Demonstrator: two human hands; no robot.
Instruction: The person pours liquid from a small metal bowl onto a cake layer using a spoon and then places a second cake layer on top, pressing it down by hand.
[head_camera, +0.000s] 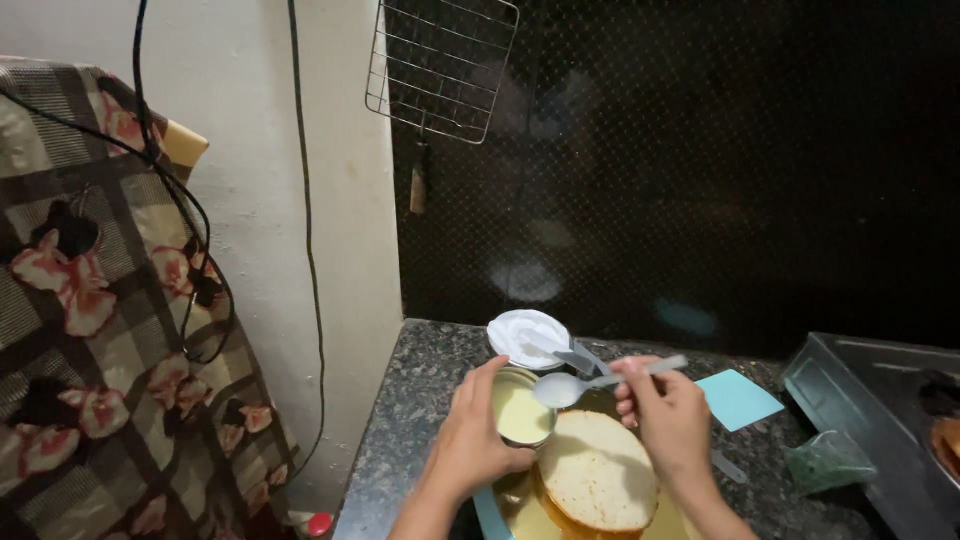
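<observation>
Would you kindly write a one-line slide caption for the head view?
Left hand steadies a small bowl of pale liquid while the right hand holds a spoon over it, beside a round sponge cake.

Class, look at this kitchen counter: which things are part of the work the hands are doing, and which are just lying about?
In use: left hand on the cup of pale liquid; right hand holding the spoon; sponge cake.

Lying about: white bowl, blue card, wire rack, metal tray, plastic bag.
</observation>
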